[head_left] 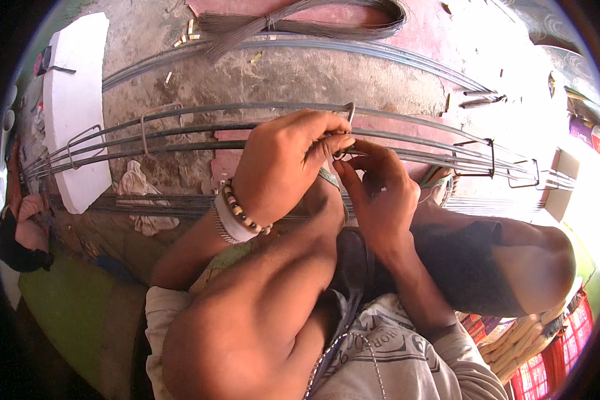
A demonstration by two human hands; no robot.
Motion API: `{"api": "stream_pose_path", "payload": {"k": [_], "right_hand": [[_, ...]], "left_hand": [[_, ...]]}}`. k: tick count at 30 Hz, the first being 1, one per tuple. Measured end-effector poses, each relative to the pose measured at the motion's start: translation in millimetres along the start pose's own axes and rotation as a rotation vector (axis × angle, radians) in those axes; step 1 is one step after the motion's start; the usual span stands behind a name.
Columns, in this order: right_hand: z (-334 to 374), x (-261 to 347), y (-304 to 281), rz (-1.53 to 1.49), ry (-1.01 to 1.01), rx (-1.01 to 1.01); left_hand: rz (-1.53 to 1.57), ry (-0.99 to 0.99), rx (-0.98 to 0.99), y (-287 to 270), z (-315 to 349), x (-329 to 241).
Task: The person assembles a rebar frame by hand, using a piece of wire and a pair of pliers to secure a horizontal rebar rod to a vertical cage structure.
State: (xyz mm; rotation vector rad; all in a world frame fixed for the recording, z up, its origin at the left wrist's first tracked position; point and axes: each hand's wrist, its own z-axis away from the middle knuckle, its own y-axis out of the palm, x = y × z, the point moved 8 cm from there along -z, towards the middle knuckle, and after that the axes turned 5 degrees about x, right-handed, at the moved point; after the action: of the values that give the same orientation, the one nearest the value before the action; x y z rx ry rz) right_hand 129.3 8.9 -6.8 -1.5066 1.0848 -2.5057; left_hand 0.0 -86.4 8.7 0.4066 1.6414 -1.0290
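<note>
White slab [80, 67] under the L end of the rod frame [213, 145]. Couple of loops round the frame's rods there, incl. a brownish one [143, 133]; placed OK, but can't tell from here if they're tied. Pale rag [139, 200] on the near side of the frame. L hand [283, 163] is over the frame's mid part, thumb & index tips together at the mid loop [351, 115]; what's btwn them, can't tell. Wire hank [373, 12] lies beyond the frame, apart from both hands. R hand [383, 187] is at the frame's near side, just R of the L hand; thumb & index tips close round a tiny dark bit, prob. wire, grip unclear. Dark loop [493, 160] & another sit on the frame's R part. I'd say approx. midway: loops on, mid joint unfinished.
</note>
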Motion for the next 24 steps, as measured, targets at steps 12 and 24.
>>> {"api": "stream_pose_path", "payload": {"k": [12, 24], "right_hand": [[-0.7, -8.6, 2.2, -0.218, 0.153, 0.015], [-2.5, -16.1, 2.7, -0.193, 0.115, 0.01]], "left_hand": [[-0.534, 0.024, 0.098, -13.0, -3.2, -21.1], [-0.425, 0.314, 0.08, 6.0, 1.2, -7.1]]}}
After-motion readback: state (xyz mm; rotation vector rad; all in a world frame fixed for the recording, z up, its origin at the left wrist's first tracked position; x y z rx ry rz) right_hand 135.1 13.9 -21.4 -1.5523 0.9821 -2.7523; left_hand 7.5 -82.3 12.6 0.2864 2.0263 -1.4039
